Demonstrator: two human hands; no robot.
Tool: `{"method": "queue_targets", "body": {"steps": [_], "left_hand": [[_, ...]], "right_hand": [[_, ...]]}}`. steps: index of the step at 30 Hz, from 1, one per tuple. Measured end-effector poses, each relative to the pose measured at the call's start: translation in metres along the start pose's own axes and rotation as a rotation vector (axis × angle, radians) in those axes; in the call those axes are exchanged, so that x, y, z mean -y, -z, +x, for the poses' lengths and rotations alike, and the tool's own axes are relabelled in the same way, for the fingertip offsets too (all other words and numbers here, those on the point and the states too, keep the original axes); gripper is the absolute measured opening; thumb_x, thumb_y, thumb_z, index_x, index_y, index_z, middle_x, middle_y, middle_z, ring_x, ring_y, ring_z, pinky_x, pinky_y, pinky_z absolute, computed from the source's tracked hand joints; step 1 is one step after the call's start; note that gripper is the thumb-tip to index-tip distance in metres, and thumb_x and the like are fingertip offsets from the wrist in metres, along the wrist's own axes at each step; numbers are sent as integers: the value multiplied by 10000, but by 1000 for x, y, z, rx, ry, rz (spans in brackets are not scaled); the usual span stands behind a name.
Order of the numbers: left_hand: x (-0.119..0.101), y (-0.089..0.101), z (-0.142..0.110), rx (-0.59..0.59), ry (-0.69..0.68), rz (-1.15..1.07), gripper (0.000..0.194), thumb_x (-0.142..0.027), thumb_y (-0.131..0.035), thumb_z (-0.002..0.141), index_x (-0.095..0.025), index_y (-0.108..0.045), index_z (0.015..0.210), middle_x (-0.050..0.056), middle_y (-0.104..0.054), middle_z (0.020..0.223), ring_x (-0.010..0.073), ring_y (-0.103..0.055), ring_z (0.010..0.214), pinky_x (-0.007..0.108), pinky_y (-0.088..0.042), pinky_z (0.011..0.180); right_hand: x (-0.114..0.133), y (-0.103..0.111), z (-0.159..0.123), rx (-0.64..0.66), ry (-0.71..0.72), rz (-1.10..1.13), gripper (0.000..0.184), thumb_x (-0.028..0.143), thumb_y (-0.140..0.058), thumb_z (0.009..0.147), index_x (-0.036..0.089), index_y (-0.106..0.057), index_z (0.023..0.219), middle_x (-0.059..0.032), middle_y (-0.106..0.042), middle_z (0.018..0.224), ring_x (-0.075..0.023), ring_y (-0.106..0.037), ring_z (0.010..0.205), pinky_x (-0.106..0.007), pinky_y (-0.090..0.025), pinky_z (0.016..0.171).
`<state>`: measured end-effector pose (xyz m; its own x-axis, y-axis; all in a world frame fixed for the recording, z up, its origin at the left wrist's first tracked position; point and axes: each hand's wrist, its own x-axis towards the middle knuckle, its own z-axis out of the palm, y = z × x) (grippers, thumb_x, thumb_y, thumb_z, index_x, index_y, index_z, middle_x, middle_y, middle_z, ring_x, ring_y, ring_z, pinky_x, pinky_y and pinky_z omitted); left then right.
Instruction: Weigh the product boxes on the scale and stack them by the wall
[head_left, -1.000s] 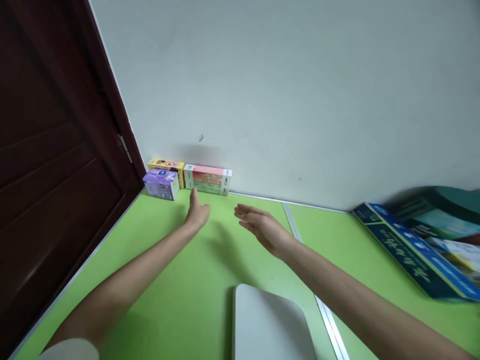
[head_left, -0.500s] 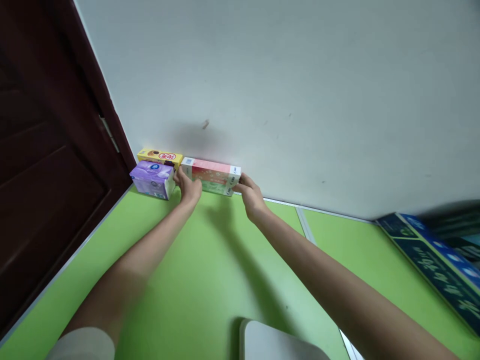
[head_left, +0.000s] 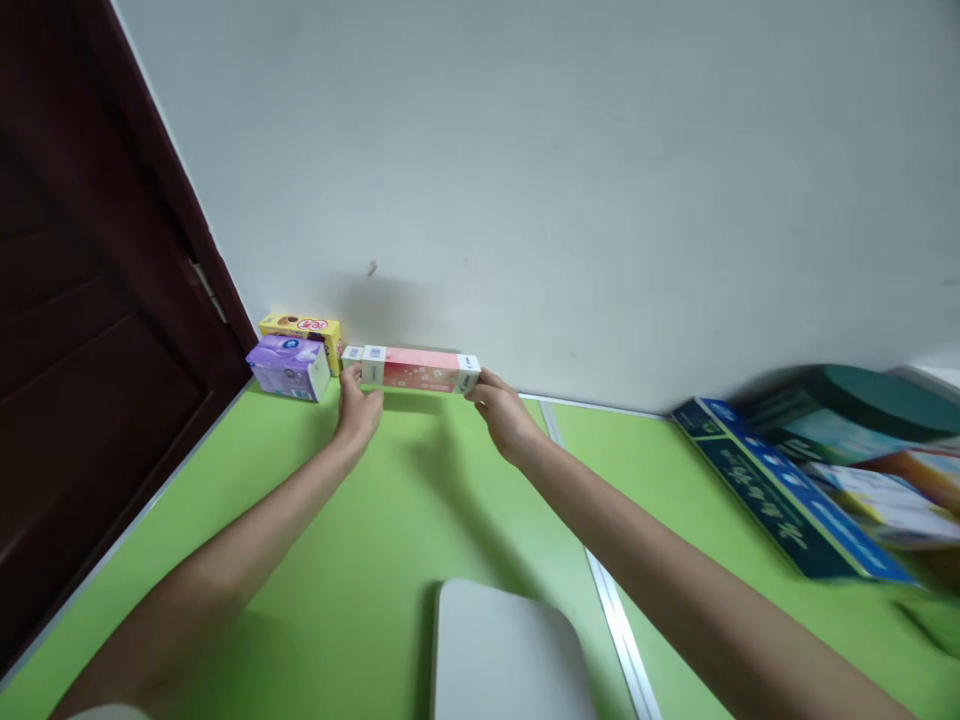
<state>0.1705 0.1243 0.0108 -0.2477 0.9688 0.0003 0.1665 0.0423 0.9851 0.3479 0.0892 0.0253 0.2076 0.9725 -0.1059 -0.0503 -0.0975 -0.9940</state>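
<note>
A long pink and white box is lifted a little off the green table, close to the wall. My left hand grips its left end and my right hand grips its right end. Just left of it sit a purple tissue pack and, behind that, a yellow box against the wall.
A dark brown door stands at the left. Blue and teal flat boxes lie stacked at the right. A light grey flat object rests near the front edge. A metal seam runs across the table.
Both hands reached from mid-table to the pink box, closed on its two ends, and raised it off the table, tilting it so its pink face shows.
</note>
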Motion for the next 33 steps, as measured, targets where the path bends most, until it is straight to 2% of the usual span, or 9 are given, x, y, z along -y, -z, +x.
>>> {"method": "queue_targets", "body": {"steps": [4, 8, 11, 13, 16, 20, 26, 30, 33], "left_hand": [[1, 33, -109, 229, -34, 15, 774, -50, -500, 704, -228, -269, 1421, 64, -299, 1527, 194, -251, 1419, 360, -175, 1185], [18, 75, -214, 428, 126, 87, 844, -230, -550, 774, -382, -109, 1477, -67, -123, 1579, 246, -86, 1457, 469, -98, 1195], [32, 91, -266, 429, 167, 118, 806, -285, -514, 807, -401, -80, 1477, -110, -103, 1574, 236, -66, 1454, 450, -146, 1192], [38, 94, -288, 408, 164, 137, 763, -282, -458, 837, -391, -62, 1480, -121, -94, 1572, 209, -55, 1453, 424, -152, 1194], [41, 96, -304, 435, 153, 173, 740, -287, -425, 853, -358, -51, 1487, -106, -89, 1576, 192, -32, 1453, 400, -104, 1199], [39, 103, -299, 443, 209, 232, 789, -281, -452, 829, -352, -18, 1484, -95, -10, 1587, 217, 9, 1453, 434, -61, 1192], [29, 115, -270, 392, 171, 223, 772, -252, -472, 809, -377, -99, 1473, -52, -108, 1585, 246, -86, 1456, 491, -85, 1185], [30, 110, -269, 435, 211, 197, 674, -275, -476, 819, -387, -238, 1439, -31, -260, 1546, 284, -163, 1441, 553, -119, 1170], [29, 102, -275, 462, 219, 178, 627, -274, -450, 838, -456, -262, 1408, -103, -306, 1519, 250, -191, 1437, 513, -146, 1180]], "right_hand": [[-2, 46, -96, 28, -53, 42, 639, 191, -562, 592, 262, -593, 1226, -8, -531, 1380, -253, -390, 1335, -428, -237, 1130], [-12, 87, -217, 2, -262, -20, 705, 257, -651, 651, 391, -498, 1326, 37, -407, 1475, -269, -308, 1395, -482, -208, 1148], [-29, 107, -282, 53, -394, -48, 716, 404, -679, 699, 445, -424, 1367, 39, -327, 1514, -301, -286, 1400, -521, -271, 1119], [-42, 113, -305, 66, -396, -66, 737, 457, -660, 722, 431, -375, 1400, 23, -287, 1533, -314, -278, 1401, -532, -275, 1116], [-55, 116, -312, 68, -356, -68, 768, 445, -646, 741, 382, -328, 1437, -17, -264, 1546, -319, -282, 1400, -543, -252, 1126], [-53, 123, -301, 74, -268, -65, 689, 401, -658, 749, 335, -413, 1390, -65, -352, 1508, -298, -323, 1383, -528, -250, 1133], [-39, 136, -288, 44, -138, -146, 586, 326, -641, 769, 280, -441, 1319, -123, -493, 1358, -267, -572, 1116, -487, -462, 939], [-37, 127, -278, 127, -99, -240, 646, 251, -626, 772, 249, -383, 1371, -43, -629, 943, -197, -621, 808, -400, -516, 776], [-36, 122, -269, 135, -7, -272, 470, 226, -624, 759, 288, -537, 1217, -5, -581, 888, -167, -588, 727, -332, -512, 671]]}}
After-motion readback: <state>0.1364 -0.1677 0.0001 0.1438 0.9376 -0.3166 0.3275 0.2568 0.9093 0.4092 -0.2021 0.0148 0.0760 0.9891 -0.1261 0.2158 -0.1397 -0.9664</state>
